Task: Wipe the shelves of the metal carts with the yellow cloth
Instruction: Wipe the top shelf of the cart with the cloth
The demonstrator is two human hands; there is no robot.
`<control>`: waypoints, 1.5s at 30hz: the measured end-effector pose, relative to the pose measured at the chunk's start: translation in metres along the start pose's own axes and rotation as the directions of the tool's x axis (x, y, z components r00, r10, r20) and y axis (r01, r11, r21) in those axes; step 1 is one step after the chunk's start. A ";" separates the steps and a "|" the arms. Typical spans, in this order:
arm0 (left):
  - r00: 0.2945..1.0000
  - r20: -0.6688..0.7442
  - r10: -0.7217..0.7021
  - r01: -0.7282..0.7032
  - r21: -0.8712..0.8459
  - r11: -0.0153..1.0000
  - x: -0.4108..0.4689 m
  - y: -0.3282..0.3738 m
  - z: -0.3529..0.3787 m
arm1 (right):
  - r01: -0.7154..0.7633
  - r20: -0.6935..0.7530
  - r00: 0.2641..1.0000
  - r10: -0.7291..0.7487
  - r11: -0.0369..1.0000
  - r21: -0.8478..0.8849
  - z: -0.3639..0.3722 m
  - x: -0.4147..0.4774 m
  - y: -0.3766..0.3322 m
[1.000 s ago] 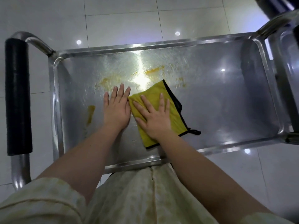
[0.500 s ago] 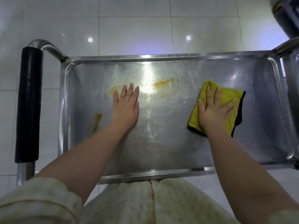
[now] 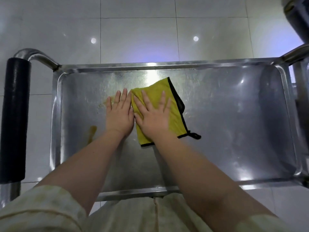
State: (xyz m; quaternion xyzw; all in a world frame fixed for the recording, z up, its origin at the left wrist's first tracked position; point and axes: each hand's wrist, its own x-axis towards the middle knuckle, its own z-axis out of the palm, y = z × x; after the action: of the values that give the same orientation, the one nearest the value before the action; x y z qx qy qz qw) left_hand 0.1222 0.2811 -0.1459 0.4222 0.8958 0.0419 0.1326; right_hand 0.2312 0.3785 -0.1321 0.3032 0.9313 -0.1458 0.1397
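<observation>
Two hands lie flat on the shiny stainless-steel cart shelf [image 3: 234,124]. Right hand [image 3: 153,118], fingers spread, presses the yellow black-edged cloth [image 3: 176,119] onto the shelf's middle, nearer its far rim. Left hand [image 3: 119,114], fingers close together, rests on bare metal, touching the cloth's left edge. I note an orange-brown smear [image 3: 92,133] near the shelf's left rim. Wide bare metal runs to the right rim, less to the left. Black foam handle [image 3: 15,119] stands outside the left rim.

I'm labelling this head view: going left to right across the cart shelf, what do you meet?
From the left: black handle → orange stain → left hand → right hand → cloth's black loop.
</observation>
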 end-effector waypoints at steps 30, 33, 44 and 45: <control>0.978 -0.051 -0.202 0.199 -0.068 0.978 -0.001 -0.005 -0.004 | 0.212 -0.065 0.973 -0.222 0.969 -0.130 -0.001 0.015 0.022; 0.980 -0.035 -0.196 0.193 -0.060 0.979 -0.001 -0.006 -0.004 | 0.385 -0.079 0.916 -0.393 0.917 -0.099 0.028 -0.062 0.028; 0.995 0.012 -0.095 0.095 -0.011 0.995 0.001 -0.008 0.000 | 0.295 -0.053 0.951 -0.304 0.946 -0.135 -0.011 0.013 0.067; 0.997 0.017 -0.072 0.072 -0.005 0.997 0.001 -0.008 -0.001 | 0.191 -0.069 0.977 -0.200 0.974 -0.119 -0.021 0.039 0.073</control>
State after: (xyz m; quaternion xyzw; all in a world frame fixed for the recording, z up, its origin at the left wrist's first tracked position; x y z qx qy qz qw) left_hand 0.1156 0.2768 -0.1470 0.3898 0.9091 0.0359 0.1428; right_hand 0.2414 0.4627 -0.1396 0.2072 0.9682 -0.0942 0.1039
